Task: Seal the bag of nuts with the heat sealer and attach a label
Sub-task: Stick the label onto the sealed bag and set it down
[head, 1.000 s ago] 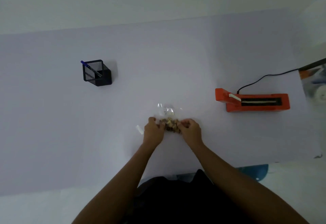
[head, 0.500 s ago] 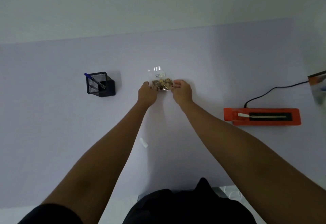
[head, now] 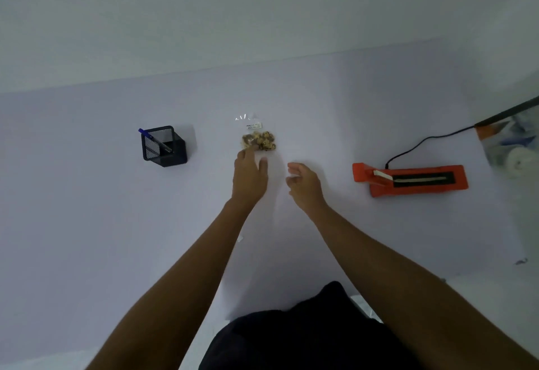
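A small clear bag of nuts (head: pixel 258 140) lies flat on the pale table, far centre, with a white label (head: pixel 253 126) stuck on its upper part. My left hand (head: pixel 250 175) is just below the bag, fingertips at its lower left edge, fingers apart and holding nothing. My right hand (head: pixel 304 184) hovers to the right and nearer me, loosely curled, with nothing in it. The orange heat sealer (head: pixel 409 179) lies at the right with its black sealing strip facing up.
A black mesh pen holder (head: pixel 163 147) with a blue pen stands at the left. The sealer's black cord (head: pixel 420 143) runs back right towards a printed item (head: pixel 513 139) at the table's right edge. A small white scrap (head: pixel 239 239) shows beside my left forearm.
Both hands carried the bag from near me to the far centre of the table, then let go of it. My right hand has drawn back to the right.
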`<state>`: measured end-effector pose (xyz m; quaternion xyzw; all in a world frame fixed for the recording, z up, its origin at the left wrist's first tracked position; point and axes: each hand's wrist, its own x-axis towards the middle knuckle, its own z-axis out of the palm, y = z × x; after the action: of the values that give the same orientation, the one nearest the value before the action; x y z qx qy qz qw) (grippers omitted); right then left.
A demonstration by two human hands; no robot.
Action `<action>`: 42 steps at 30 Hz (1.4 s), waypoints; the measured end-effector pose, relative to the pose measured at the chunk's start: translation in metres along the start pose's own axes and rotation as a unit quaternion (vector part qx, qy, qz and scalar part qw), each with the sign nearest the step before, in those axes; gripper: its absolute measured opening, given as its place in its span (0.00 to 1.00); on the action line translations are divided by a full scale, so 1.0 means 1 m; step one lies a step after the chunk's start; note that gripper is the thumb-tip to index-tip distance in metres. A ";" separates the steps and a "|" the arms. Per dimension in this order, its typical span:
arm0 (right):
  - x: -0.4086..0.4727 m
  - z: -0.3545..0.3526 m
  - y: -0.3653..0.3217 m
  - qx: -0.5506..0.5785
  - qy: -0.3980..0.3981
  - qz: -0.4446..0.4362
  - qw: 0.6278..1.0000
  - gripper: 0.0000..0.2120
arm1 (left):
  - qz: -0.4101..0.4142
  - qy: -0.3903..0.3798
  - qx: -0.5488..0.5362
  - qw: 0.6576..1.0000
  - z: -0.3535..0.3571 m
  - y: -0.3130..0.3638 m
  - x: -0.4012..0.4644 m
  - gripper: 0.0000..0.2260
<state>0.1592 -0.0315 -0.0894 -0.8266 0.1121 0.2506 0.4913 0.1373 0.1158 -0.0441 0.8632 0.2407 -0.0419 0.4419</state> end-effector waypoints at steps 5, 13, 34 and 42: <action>-0.064 -0.054 0.046 0.013 0.036 0.035 0.999 0.16 | 0.008 -0.093 -0.056 0.994 0.034 0.027 -0.057 0.16; -0.101 -0.194 0.111 0.047 0.162 0.100 0.981 0.15 | 0.002 -0.216 -0.039 0.976 0.113 0.078 -0.097 0.17; 0.023 -0.344 0.159 0.033 0.149 0.058 0.987 0.40 | -0.098 -0.080 -0.265 0.956 0.251 0.162 -0.079 0.19; 0.083 -0.347 0.116 0.015 0.085 0.035 0.996 0.43 | -0.050 -0.080 -0.152 0.984 0.250 0.200 -0.023 0.24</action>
<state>0.2854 -0.3846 -0.0849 -0.8327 0.1862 0.1952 0.4835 0.2426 -0.1874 -0.0398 0.7665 0.2510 -0.0954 0.5833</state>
